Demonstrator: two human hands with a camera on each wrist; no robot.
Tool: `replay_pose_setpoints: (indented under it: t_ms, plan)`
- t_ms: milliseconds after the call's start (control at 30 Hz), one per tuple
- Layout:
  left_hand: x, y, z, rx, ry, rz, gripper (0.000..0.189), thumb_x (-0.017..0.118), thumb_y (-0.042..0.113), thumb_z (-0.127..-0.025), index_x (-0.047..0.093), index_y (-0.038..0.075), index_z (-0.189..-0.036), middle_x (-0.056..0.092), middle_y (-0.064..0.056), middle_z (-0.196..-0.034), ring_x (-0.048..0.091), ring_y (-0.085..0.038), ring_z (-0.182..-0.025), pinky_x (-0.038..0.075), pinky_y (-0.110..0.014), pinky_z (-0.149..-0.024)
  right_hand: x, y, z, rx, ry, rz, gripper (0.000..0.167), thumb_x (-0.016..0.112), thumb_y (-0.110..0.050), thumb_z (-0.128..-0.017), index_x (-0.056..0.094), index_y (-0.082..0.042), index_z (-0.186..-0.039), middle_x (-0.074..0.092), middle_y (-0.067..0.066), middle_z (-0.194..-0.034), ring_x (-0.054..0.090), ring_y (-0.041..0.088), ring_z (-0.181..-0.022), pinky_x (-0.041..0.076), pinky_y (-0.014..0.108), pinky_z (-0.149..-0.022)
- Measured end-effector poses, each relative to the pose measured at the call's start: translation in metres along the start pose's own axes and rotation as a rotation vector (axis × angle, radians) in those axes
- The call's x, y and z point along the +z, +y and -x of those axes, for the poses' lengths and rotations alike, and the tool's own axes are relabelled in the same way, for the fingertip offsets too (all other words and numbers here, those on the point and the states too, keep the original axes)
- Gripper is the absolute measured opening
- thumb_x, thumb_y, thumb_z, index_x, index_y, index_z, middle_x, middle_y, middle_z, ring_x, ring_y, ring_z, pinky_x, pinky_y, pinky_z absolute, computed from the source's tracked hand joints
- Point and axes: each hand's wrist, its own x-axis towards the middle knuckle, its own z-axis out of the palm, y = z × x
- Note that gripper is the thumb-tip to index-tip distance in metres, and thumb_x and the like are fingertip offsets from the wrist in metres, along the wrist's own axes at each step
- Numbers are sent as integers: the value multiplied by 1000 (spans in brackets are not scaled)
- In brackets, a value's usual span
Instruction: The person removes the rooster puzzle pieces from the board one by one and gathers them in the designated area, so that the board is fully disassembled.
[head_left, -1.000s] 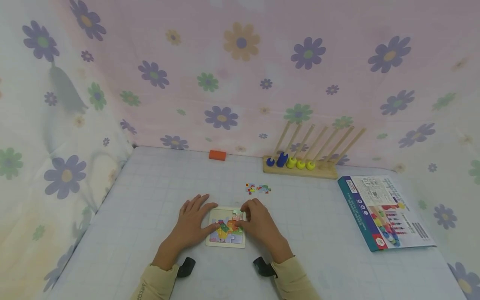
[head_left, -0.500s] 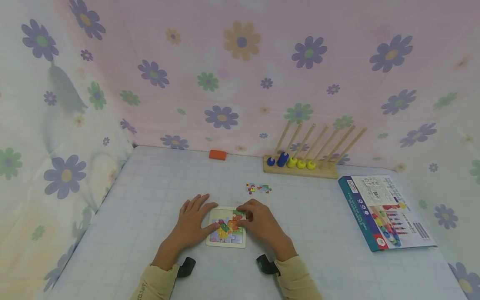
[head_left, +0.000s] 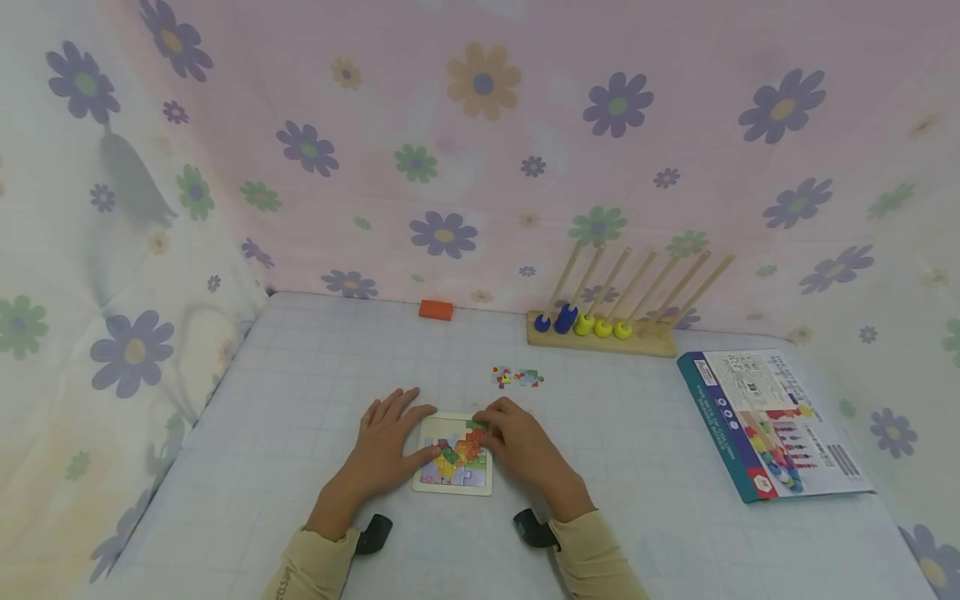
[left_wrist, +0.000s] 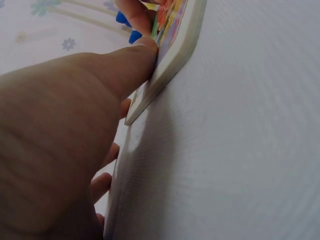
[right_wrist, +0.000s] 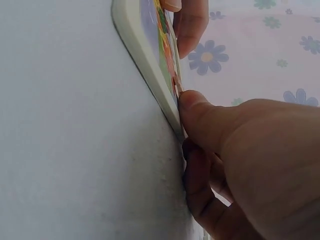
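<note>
In the head view a small jigsaw puzzle (head_left: 447, 490) in a pale square frame lies flat on the table. Its picture shows yellow, orange and green shapes, with a bare strip at the upper left. My left hand (head_left: 382, 450) spreads beside it, thumb on the picture and index fingertip at the upper left corner. My right hand (head_left: 527, 446) holds a red and green puzzle piece (head_left: 474, 428) at the upper right corner between thumb and bent index finger. In the right wrist view the thumb (right_wrist: 192, 102) presses at the picture's edge, other fingers curled.
Two loose puzzle pieces (head_left: 528, 377) lie behind the frame. Farther back stand an orange block (head_left: 436, 310) and a wooden peg rack (head_left: 600, 340) with blue and yellow beads. A flat toy box (head_left: 776, 425) lies at the right. Flowered cloth (head_left: 480, 183) hangs behind.
The right hand's fingers have shifted slightly left over the upper right corner, and the red and green piece now shows there. The left hand stays put.
</note>
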Motion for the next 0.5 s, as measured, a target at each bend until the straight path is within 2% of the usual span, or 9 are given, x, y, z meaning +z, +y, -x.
replay_pose_setpoints:
  t_ms: [100,267,500]
  plan:
    - [0,1,0,7,11,6,58,78,40,-88,59,22,-140,40,-12,-162,26,-39,-154,16,-67,-124,1,2,0,-10,11,-15,24,73,-8,-93,72,-10,-117,64,3,-111,53,7,-81,50,24,-70]
    - [-1,0,-1,-2,-9,4,60,77,43,-89,58,24,-142,37,-10,-164,23,-37,-156,14,-65,-125,1,5,1,-10,22,-36,23,72,-11,-94,71,-12,-118,64,2,-112,55,8,-85,52,26,-75]
    - [0,-1,0,-5,-15,-3,60,76,45,-89,57,25,-142,37,-9,-164,23,-37,-156,13,-64,-126,-5,11,7,5,34,-121,23,73,-15,-94,71,-16,-117,64,-4,-111,52,7,-85,49,24,-76]
